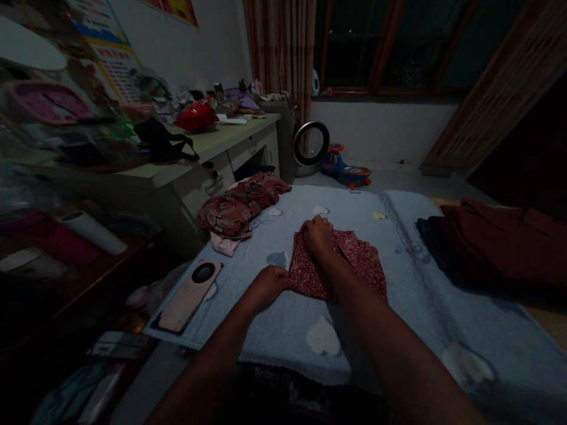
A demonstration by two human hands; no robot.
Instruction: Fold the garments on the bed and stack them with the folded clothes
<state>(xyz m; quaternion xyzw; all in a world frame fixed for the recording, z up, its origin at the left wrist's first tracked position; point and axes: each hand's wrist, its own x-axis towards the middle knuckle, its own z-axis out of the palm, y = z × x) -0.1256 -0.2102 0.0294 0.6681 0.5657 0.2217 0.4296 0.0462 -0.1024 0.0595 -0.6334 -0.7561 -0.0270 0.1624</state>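
Note:
A red speckled garment [363, 260], partly folded, lies on a pale blue cloth [283, 336] patterned with hearts. My left hand [271, 285] pinches the garment's near left corner. Across its far left edge reaches my right hand [319, 235], its fingers curled closed on the fabric. My right forearm hides part of the garment's middle and near edge. Left of my hands rests a pink smartphone [188, 301] with a round dark camera ring. Beyond it sits a crumpled patterned red garment [245, 203] with a light pink piece under it.
Dark folded clothes [509, 242] are stacked on the right. A cluttered desk [212, 144] with a red bag [196, 116] and a pink clock [48, 103] runs along the left. A blue and orange ride-on toy [345, 168] stands on the floor under the window.

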